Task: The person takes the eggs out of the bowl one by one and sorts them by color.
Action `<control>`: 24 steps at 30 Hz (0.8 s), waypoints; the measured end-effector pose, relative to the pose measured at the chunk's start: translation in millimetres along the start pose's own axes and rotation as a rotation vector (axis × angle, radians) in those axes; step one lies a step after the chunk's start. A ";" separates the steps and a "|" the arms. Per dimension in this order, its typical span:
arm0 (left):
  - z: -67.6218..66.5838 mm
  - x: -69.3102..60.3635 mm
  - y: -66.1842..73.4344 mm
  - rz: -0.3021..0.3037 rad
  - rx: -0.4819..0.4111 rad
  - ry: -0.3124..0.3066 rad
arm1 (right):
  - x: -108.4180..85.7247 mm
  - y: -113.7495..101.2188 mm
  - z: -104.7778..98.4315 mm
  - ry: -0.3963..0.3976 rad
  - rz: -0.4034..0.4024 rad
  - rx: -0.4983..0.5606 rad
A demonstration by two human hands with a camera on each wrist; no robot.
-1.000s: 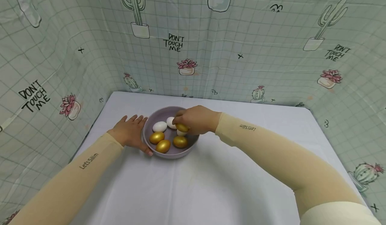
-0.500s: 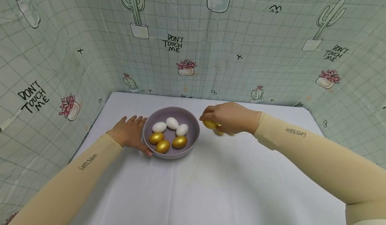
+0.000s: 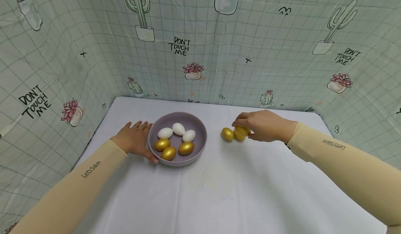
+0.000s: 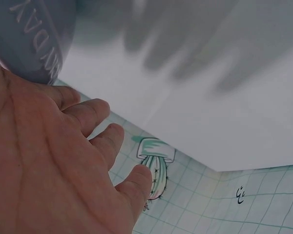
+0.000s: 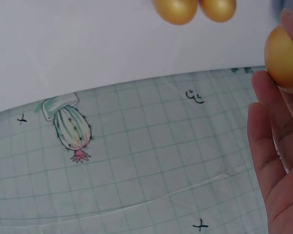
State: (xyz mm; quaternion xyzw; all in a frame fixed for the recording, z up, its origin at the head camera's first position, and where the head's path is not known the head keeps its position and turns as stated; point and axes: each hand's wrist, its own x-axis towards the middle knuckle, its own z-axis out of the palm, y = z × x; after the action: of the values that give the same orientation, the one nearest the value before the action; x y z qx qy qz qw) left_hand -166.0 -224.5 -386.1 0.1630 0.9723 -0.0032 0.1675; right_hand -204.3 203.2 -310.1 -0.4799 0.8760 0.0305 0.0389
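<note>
From the head view, I saw the person's left hand (image 3: 134, 138) lying with its fingers spread against the left side of a mauve bowl (image 3: 177, 163) on the white surface (image 3: 194, 199). Inside, three white eggs (image 3: 188, 135) sat toward the far side and three gold eggs (image 3: 186, 148) toward the near side. To the right, the right hand (image 3: 264, 124) pinched a raised gold egg (image 3: 242, 131) over the right one of two loose gold eggs (image 3: 227, 134) lying close together; I couldn't tell whether it touched the one below. A cactus-print cloth (image 3: 282, 70) stood behind.

From the left wrist, the palm showed close up, fingertips slightly bent beside the bowl's outer wall, which bore raised letters.

From the right wrist, that egg stood between thumb and fingers at the right edge, partly cut off.
</note>
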 end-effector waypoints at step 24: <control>-3.4 -2.2 1.7 -0.002 0.005 -0.001 | -29.4 39.3 31.3 -0.035 0.154 0.018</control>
State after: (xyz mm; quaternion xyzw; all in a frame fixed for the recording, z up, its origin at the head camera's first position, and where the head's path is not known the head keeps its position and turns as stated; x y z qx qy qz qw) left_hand -164.6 -223.4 -382.0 0.1624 0.9723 -0.0061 0.1678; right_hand -220.4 251.8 -337.7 -0.4100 0.9097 0.0338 0.0563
